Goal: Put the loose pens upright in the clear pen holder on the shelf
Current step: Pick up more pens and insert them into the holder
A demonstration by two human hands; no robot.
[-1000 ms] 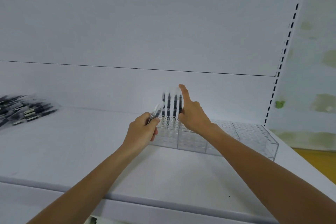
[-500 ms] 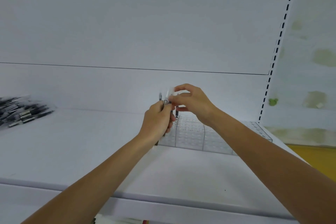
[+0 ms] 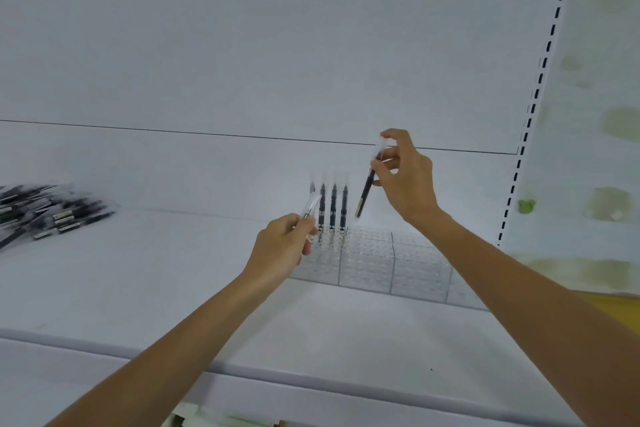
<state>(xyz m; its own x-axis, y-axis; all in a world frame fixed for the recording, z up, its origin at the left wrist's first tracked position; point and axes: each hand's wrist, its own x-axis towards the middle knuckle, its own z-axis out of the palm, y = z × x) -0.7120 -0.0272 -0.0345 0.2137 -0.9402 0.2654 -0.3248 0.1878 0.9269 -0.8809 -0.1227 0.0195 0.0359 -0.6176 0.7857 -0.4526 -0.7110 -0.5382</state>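
Note:
A clear pen holder (image 3: 377, 260) with a grid of holes lies on the white shelf (image 3: 138, 288). Several black pens (image 3: 333, 206) stand upright in its back left corner. My right hand (image 3: 407, 177) pinches a black pen (image 3: 365, 189) near its clear cap, tip down and tilted, above the holder just right of the standing pens. My left hand (image 3: 282, 248) grips another pen (image 3: 310, 206) at the holder's left end, its clear cap pointing up.
A pile of loose black pens (image 3: 41, 215) lies at the far left of the shelf. A slotted upright (image 3: 533, 104) bounds the shelf on the right. The shelf's front edge (image 3: 242, 378) runs across below my forearms.
My hands were together at the pens; the right hand has since drawn one pen away, up and to the right. The left hand dropped lower, keeping its pen.

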